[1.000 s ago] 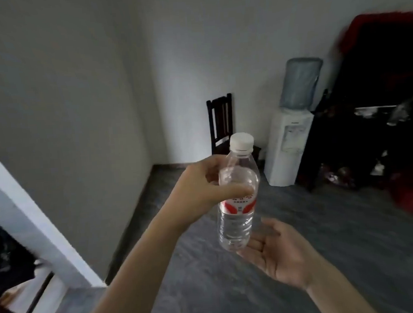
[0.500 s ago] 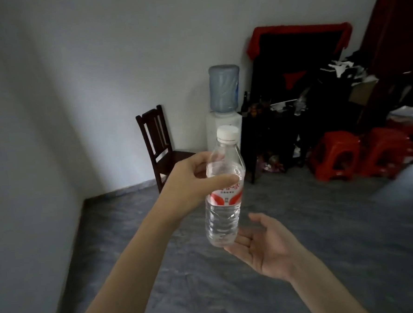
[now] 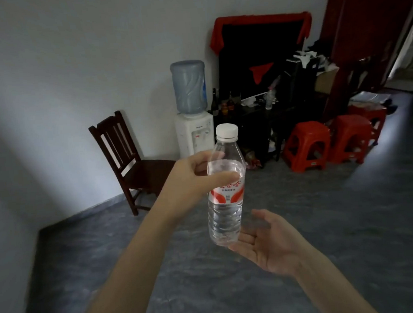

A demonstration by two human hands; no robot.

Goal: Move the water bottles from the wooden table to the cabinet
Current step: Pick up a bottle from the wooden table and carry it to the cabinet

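Left hand (image 3: 190, 181) fingers pinch clear plastic white-capped water bottle (image 3: 225, 191) high, near its shoulder. Right hand (image 3: 266, 242) fingers spread, relaxed under base. Risk: bottle swings or slips mid-carry.

A dark wooden chair (image 3: 126, 161) is set against the pale wall (image 3: 74, 67). Beside it a white water dispenser (image 3: 194, 133) is topped by a blue jug (image 3: 189, 87). Red plastic stools (image 3: 306, 145) are grouped on the grey floor (image 3: 325, 221) near a dark cluttered desk (image 3: 258, 119), behind which a red cloth (image 3: 260, 20) is draped.
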